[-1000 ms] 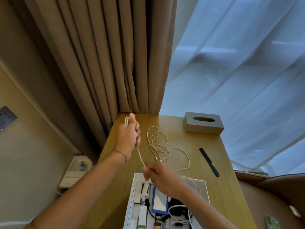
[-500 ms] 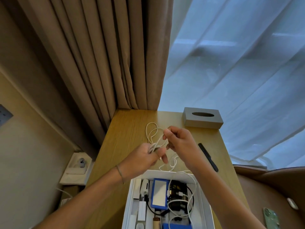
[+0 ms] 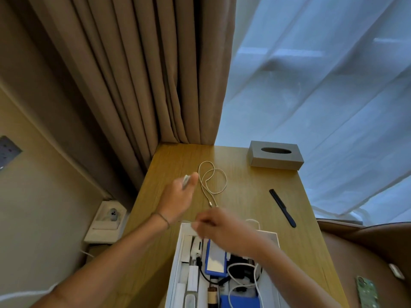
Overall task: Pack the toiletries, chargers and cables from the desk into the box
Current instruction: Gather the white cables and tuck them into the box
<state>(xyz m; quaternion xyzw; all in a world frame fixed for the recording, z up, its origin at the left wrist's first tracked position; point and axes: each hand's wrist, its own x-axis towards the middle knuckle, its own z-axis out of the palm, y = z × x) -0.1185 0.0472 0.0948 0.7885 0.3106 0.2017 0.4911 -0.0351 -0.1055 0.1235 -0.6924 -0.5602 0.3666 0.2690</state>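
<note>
A white cable (image 3: 211, 181) lies in loose loops on the wooden desk (image 3: 249, 196), running back toward my hands. My left hand (image 3: 178, 197) is raised over the desk's left side and grips a wound part of that cable between thumb and fingers. Blurred by motion, my right hand (image 3: 219, 227) hovers over the far end of the white box (image 3: 176, 261) and pinches a stretch of the same cable. Inside the box lie a blue power bank (image 3: 215, 256), a white charger (image 3: 196, 245), white and black cables (image 3: 241, 276) and small tubes.
A black comb (image 3: 282, 207) lies on the desk to the right. A grey tissue box (image 3: 275, 157) stands at the far right corner. Brown curtains hang behind the desk. A wall socket unit (image 3: 110, 218) sits left, and a phone (image 3: 367, 294) lies on the chair at right.
My hands have parted: the left moved away to the far left with the wound cable, the right dropped back toward the box. Fewer loose loops lie on the desk.
</note>
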